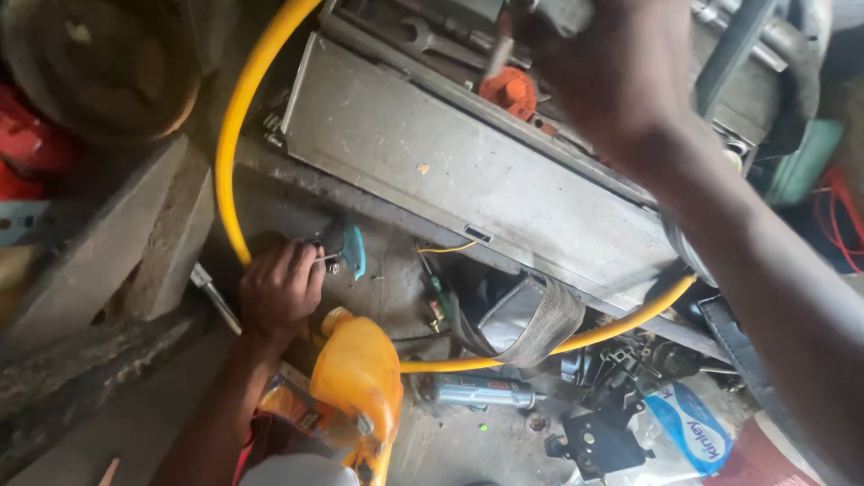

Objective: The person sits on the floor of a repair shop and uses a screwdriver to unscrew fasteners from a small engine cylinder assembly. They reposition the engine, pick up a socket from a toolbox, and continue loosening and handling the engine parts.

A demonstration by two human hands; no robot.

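My left hand [281, 292] is low at centre left, its fingers closed around a small tool with a teal handle [349, 248] and thin metal shafts, beside a yellow hose [229, 135]. My right hand [614, 70] reaches up into an open grey metal toolbox [468, 171] at the top, over an orange-capped part [509, 90] and a spanner [432, 36]. The right hand's fingers are blurred and close to a thin metal piece [498, 54]; whether they grip it is unclear.
An orange plastic bottle [358, 371] sits just below my left hand. A grey strap [540, 319] loops over the hose. A metal cylinder [481, 391], black metal parts [603, 432] and a blue-and-white plastic bag [688, 423] lie on the floor. Concrete blocks [135, 234] stand at left.
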